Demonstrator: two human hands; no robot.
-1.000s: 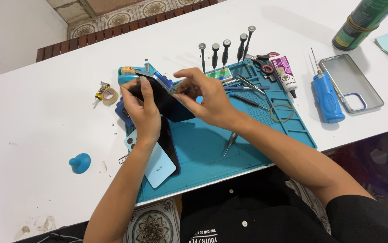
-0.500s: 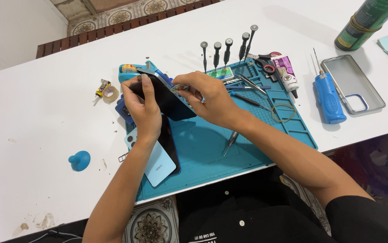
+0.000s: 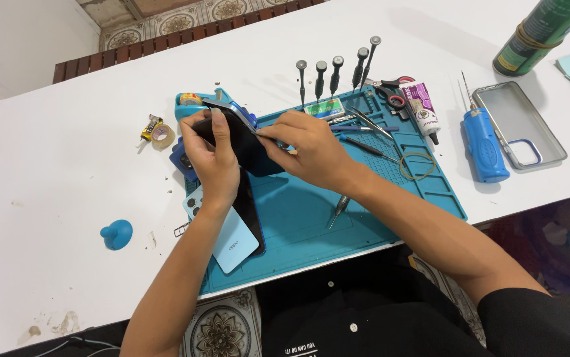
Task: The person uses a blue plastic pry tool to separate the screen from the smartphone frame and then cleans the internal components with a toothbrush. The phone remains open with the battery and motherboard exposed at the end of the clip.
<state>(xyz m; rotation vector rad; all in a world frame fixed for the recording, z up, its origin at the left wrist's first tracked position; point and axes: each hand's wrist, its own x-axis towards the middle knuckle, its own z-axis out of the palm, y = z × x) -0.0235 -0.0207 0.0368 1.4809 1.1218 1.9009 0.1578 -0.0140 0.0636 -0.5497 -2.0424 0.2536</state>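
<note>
Near the far left corner of the blue work mat (image 3: 430, 192), which lay at the middle of the white table (image 3: 66, 165), a dark phone screen panel (image 3: 248, 149) was held tilted above the mat, its long axis running from the far left down toward the near right. The left hand (image 3: 215, 162) was wrapped around the panel's left edge, its fingers closed over the dark face, so the grip there was narrow and full of the panel. The right hand (image 3: 308, 149) was set against the panel's right edge, thumb and fingers pinched tight at the rim; a thin pale tool or tab seemed to be caught in that pinch, though it could not be made out for certain. The panel thus lay between the two hands, touching both, with the right hand at the edge being worked.

Just below the left wrist, a light blue phone back (image 3: 228, 238) lay flat on the near left part of the mat, with a dark body partly under the forearm. A small screwdriver (image 3: 339, 210) lay loose on the mat below the right hand. Along the mat's far edge a row of screwdrivers (image 3: 334, 73) stood upright. Toward the right end of the table lay a blue powered tool (image 3: 483, 142) and, just beside it, a clear phone case (image 3: 520, 125). A blue suction cup (image 3: 116, 235) sat well apart, toward the left end.
</note>
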